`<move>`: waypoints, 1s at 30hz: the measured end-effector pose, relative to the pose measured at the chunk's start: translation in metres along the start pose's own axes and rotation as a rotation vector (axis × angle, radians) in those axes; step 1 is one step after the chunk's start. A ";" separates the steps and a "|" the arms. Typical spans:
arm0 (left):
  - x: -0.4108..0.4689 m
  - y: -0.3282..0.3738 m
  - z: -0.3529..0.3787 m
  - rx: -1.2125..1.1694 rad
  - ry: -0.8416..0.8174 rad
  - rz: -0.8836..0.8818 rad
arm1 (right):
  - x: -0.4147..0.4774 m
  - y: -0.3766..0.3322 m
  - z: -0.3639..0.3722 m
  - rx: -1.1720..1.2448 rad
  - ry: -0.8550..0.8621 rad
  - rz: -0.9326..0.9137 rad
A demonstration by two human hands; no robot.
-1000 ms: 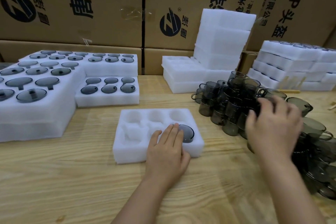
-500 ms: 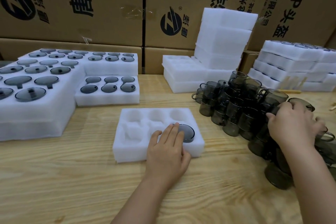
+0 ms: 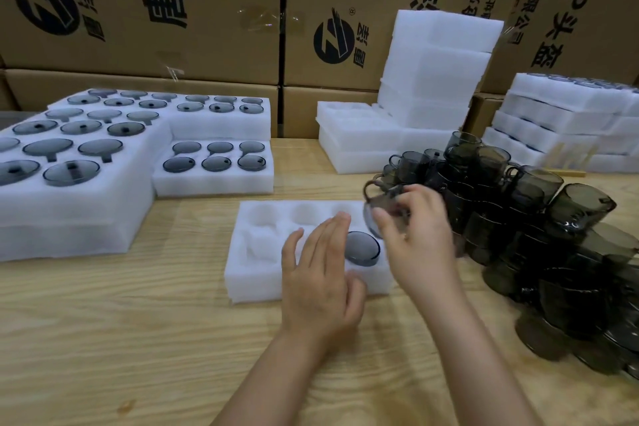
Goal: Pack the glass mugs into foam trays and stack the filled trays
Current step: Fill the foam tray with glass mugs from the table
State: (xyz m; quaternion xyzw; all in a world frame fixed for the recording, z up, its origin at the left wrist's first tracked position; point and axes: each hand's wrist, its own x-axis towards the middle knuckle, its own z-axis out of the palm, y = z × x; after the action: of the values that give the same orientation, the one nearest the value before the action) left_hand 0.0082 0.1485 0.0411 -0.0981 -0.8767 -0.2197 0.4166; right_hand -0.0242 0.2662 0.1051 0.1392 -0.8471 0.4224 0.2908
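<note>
Mug of smoke-grey, see-through glass (image 3: 378,199) with a looped handle hangs blurred over the far right corner of the white pocketed foam tray (image 3: 256,273), pinched in the right hand (image 3: 420,245). The left hand (image 3: 320,287) lies flat on the tray, fingers straight, beside a second grey mug (image 3: 363,247) seated in the near right pocket.

Packing warehouse: printed cardboard cartons (image 3: 145,7) walled behind the wooden counter (image 3: 103,339), with stacked foam trays (image 3: 439,69) on it.
</note>
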 end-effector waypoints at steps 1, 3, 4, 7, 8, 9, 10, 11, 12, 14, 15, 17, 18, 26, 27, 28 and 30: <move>-0.001 -0.002 0.000 -0.006 0.033 0.020 | -0.005 -0.004 0.011 0.057 -0.008 0.020; -0.002 -0.005 0.001 0.002 0.078 0.045 | -0.015 -0.011 0.029 0.173 -0.016 0.097; -0.002 -0.007 0.001 0.013 0.106 0.039 | -0.018 -0.013 0.036 0.225 -0.025 0.133; 0.002 -0.019 0.000 0.047 0.237 -0.023 | -0.024 -0.015 0.049 0.291 -0.110 0.149; 0.004 -0.025 -0.002 0.039 0.268 -0.043 | -0.025 -0.014 0.050 0.301 -0.148 0.130; 0.005 -0.030 -0.004 0.024 0.281 -0.055 | -0.026 -0.013 0.051 0.318 -0.181 0.122; 0.006 -0.035 -0.006 0.009 0.276 -0.056 | -0.027 -0.012 0.052 0.341 -0.203 0.131; 0.005 -0.039 -0.009 -0.004 0.253 -0.048 | -0.028 -0.011 0.052 0.366 -0.212 0.150; 0.005 -0.043 -0.012 -0.011 0.224 -0.036 | -0.029 -0.011 0.053 0.382 -0.214 0.167; 0.004 -0.048 -0.018 -0.025 0.158 -0.025 | -0.030 -0.011 0.056 0.351 -0.217 0.162; 0.004 -0.050 -0.021 -0.035 0.122 -0.033 | -0.030 -0.011 0.058 0.323 -0.217 0.152; 0.004 -0.051 -0.025 -0.055 0.074 -0.066 | -0.030 -0.011 0.062 0.272 -0.212 0.146; 0.004 -0.051 -0.026 -0.061 0.069 -0.089 | -0.030 -0.011 0.064 0.238 -0.214 0.140; 0.006 -0.043 -0.031 -0.131 0.043 -0.201 | -0.032 -0.019 0.071 -0.191 -0.300 -0.043; 0.006 -0.043 -0.032 -0.136 0.027 -0.174 | -0.032 -0.021 0.071 -0.232 -0.320 -0.052; 0.006 -0.043 -0.032 -0.138 0.013 -0.160 | -0.030 -0.023 0.071 -0.272 -0.335 -0.052; 0.006 -0.044 -0.030 -0.132 -0.012 -0.178 | -0.026 -0.029 0.072 -0.358 -0.377 -0.057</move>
State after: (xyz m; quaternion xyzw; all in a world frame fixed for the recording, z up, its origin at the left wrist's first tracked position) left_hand 0.0097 0.0951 0.0490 -0.0483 -0.8680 -0.3125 0.3829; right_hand -0.0166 0.1917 0.0734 0.1857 -0.9433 0.2239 0.1598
